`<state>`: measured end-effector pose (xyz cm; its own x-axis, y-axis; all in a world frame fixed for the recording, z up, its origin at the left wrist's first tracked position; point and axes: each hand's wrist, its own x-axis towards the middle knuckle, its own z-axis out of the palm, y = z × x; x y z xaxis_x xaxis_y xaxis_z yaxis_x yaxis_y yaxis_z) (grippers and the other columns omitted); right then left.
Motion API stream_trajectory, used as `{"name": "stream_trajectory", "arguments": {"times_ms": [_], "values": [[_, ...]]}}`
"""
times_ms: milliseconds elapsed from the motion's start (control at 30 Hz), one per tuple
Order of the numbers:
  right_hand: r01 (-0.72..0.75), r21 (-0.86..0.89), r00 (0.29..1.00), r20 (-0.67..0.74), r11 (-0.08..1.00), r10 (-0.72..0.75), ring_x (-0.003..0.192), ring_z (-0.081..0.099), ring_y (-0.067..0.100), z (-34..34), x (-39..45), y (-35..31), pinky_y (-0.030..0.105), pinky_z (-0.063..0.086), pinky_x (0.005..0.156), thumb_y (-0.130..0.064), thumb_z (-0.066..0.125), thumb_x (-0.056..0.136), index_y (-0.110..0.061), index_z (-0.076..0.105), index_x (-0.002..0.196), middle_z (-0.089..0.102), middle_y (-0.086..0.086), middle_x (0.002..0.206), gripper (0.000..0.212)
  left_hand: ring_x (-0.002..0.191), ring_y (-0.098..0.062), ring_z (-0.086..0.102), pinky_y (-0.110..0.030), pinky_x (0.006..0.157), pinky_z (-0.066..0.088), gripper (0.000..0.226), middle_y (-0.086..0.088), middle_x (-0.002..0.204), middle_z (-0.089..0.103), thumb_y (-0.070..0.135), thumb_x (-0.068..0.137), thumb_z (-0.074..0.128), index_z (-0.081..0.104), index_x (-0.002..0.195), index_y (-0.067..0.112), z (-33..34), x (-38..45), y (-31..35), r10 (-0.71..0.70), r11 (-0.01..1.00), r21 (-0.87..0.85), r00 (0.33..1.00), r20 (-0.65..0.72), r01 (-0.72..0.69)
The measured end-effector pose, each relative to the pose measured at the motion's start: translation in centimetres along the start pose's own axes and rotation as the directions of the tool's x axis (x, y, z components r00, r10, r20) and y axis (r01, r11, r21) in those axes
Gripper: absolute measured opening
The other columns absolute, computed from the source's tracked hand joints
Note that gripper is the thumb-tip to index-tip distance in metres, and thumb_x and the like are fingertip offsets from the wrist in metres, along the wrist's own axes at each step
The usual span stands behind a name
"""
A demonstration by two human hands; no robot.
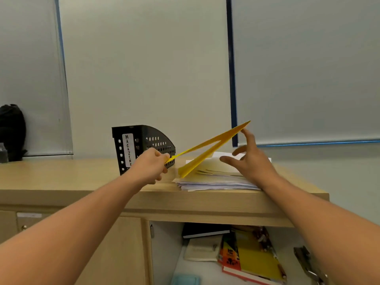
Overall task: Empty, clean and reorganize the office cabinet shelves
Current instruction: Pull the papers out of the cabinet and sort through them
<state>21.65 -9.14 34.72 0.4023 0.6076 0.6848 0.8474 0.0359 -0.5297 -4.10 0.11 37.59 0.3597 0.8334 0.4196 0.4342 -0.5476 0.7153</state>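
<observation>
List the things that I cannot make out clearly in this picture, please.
- Paper stack, head view: its writing is too small, and the yellow folder and right hand cover part of it.
- Books in the open cabinet: titles blurred, lower ends cut off by the bottom edge.
- Left hand: the fingertips pinching the folder are curled out of view.
- Black bag: cut off by the left edge.

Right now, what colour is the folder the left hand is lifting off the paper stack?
Yellow. The folder shows best in the head view, the only one.
</observation>
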Motion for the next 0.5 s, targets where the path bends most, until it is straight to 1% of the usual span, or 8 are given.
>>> {"name": "stream_trajectory", "arguments": {"times_ms": [100, 167, 233, 300, 333, 400, 467, 500], "values": [[-0.027, 0.135, 0.998, -0.059, 0.99, 0.035, 0.097, 0.065, 0.022, 0.4, 0.5, 0.8, 0.045, 0.052, 0.091, -0.065, 0.074, 0.071, -0.042, 0.002, 0.15, 0.066, -0.004, 0.109, 0.109, 0.085, -0.025, 0.068, -0.042, 0.08, 0.057, 0.028, -0.006, 0.101, 0.066, 0.048, 0.104, 0.038, 0.051, 0.11, 0.023, 0.9, -0.3, 0.2, 0.042, 0.996, -0.085, 0.997, 0.057, -0.037], [-0.037, 0.227, 0.994, -0.092, 0.973, 0.059, 0.096, 0.067, 0.025, 0.3, 0.8, 1.3, 0.047, 0.054, 0.091, -0.066, 0.075, 0.071, -0.04, 0.013, 0.146, 0.067, -0.002, 0.11, 0.101, 0.09, -0.023, 0.069, -0.041, 0.08, 0.059, 0.037, -0.001, 0.107, 0.063, 0.057, 0.101, 0.035, 0.048, 0.121, 0.028, 1.5, -0.4, 0.4, 0.071, 0.987, -0.152, 0.994, 0.083, -0.058], [-0.039, 0.293, 0.989, -0.122, 0.955, 0.078, 0.093, 0.069, 0.025, 0.0, 1.1, 1.6, 0.05, 0.056, 0.088, -0.066, 0.074, 0.071, -0.032, 0.038, 0.127, 0.068, -0.002, 0.104, 0.075, 0.097, -0.019, 0.066, -0.04, 0.082, 0.058, 0.043, 0.003, 0.114, 0.059, 0.059, 0.1, 0.035, 0.049, 0.127, 0.028, 2.1, -0.3, 0.5, 0.134, 0.973, -0.199, 0.989, 0.061, -0.119], [-0.034, 0.325, 0.98, -0.176, 0.945, 0.096, 0.088, 0.07, 0.023, -0.2, 1.4, 1.8, 0.049, 0.057, 0.082, -0.062, 0.074, 0.074, -0.029, 0.049, 0.097, 0.071, -0.002, 0.092, 0.048, 0.112, -0.016, 0.059, -0.043, 0.093, 0.054, 0.046, 0.005, 0.125, 0.057, 0.056, 0.101, 0.038, 0.048, 0.136, 0.028, 2.4, 0.0, 0.5, 0.212, 0.95, -0.237, 0.977, 0.007, -0.205], [-0.022, 0.328, 0.971, -0.217, 0.945, 0.098, 0.086, 0.07, 0.023, -0.2, 1.4, 1.9, 0.048, 0.057, 0.079, -0.062, 0.074, 0.076, -0.029, 0.049, 0.087, 0.071, 0.001, 0.087, 0.043, 0.122, -0.016, 0.055, -0.045, 0.101, 0.049, 0.048, 0.005, 0.132, 0.054, 0.055, 0.1, 0.04, 0.044, 0.141, 0.031, 2.4, 0.2, 0.6, 0.245, 0.937, -0.252, 0.969, -0.02, -0.242], [-0.009, 0.328, 0.947, -0.301, 0.944, 0.114, 0.083, 0.069, 0.027, -0.4, 1.5, 1.9, 0.046, 0.053, 0.071, -0.062, 0.071, 0.079, -0.026, 0.046, 0.079, 0.07, 0.006, 0.082, 0.043, 0.136, -0.017, 0.043, -0.049, 0.111, 0.039, 0.055, 0.002, 0.149, 0.044, 0.054, 0.1, 0.042, 0.028, 0.151, 0.039, 2.4, 0.6, 0.7, 0.281, 0.918, -0.271, 0.957, -0.067, -0.288], [-0.032, 0.342, 0.92, -0.358, 0.939, 0.162, 0.079, 0.065, 0.026, -0.6, 1.7, 2.1, 0.04, 0.05, 0.064, -0.06, 0.069, 0.083, -0.021, 0.046, 0.08, 0.068, 0.007, 0.081, 0.045, 0.139, -0.017, 0.038, -0.051, 0.115, 0.033, 0.061, -0.001, 0.157, 0.033, 0.052, 0.1, 0.042, 0.014, 0.154, 0.043, 2.7, 0.7, 0.6, 0.29, 0.912, -0.267, 0.95, -0.118, -0.312], [-0.063, 0.329, 0.911, -0.367, 0.942, 0.189, 0.075, 0.061, 0.024, -0.7, 1.7, 2.1, 0.037, 0.047, 0.061, -0.056, 0.069, 0.085, -0.019, 0.046, 0.082, 0.065, 0.005, 0.08, 0.043, 0.134, -0.015, 0.041, -0.049, 0.115, 0.033, 0.062, -0.002, 0.158, 0.032, 0.05, 0.101, 0.043, 0.012, 0.155, 0.043, 2.9, 0.5, 0.4, 0.295, 0.912, -0.253, 0.944, -0.146, -0.324]]}}
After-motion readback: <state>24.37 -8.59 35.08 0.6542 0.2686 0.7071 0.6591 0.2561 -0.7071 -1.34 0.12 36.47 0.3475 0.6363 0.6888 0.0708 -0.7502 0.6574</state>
